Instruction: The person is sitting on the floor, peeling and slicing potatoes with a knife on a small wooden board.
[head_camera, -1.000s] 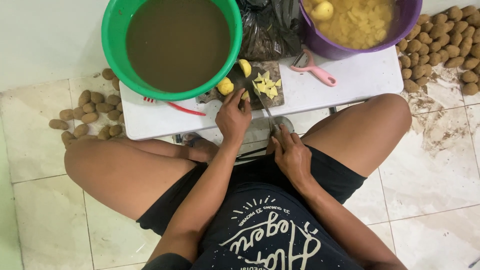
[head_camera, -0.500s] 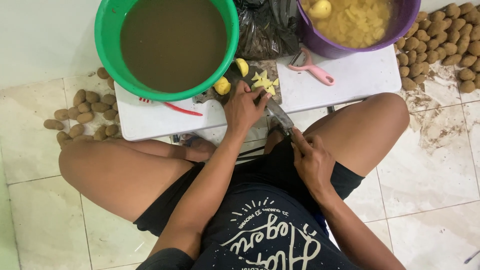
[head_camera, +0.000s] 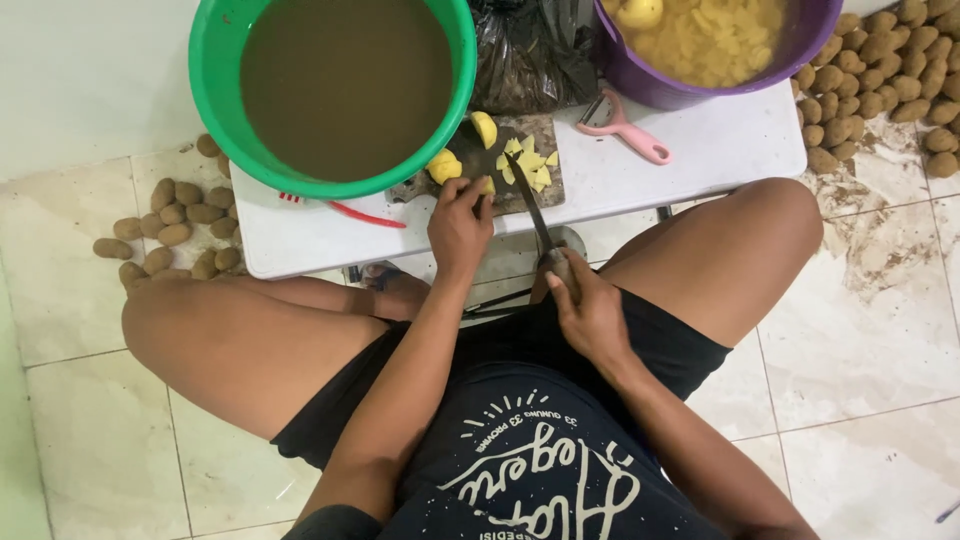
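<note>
Our right hand (head_camera: 590, 310) is clenched around the handle of a knife (head_camera: 532, 208), whose dark blade slants up and away onto the cutting board (head_camera: 520, 125). Our left hand (head_camera: 458, 225) rests at the near edge of that board, its fingertips bent down onto a small yellow piece of peeled potato (head_camera: 487, 186); we pinch it rather than grip it. The knife tip lies just beside a little heap of cut potato pieces (head_camera: 528, 165) in the middle of the board. Two larger peeled chunks (head_camera: 445, 165) sit to the left of the heap, close to the green basin (head_camera: 215, 60).

The board lies on a low white table (head_camera: 700, 160) between our knees. The green basin, full of murky brown water, stands on the table's left part. A purple basin (head_camera: 640, 85) with cut yellow potato in water stands at the right, and a pink peeler (head_camera: 625, 125) lies just in front of it. A black plastic bag (head_camera: 535, 50) sits between the two basins. Unpeeled brown potatoes (head_camera: 175, 225) lie on the tiled floor at the left, and another pile (head_camera: 890, 80) at the right.
</note>
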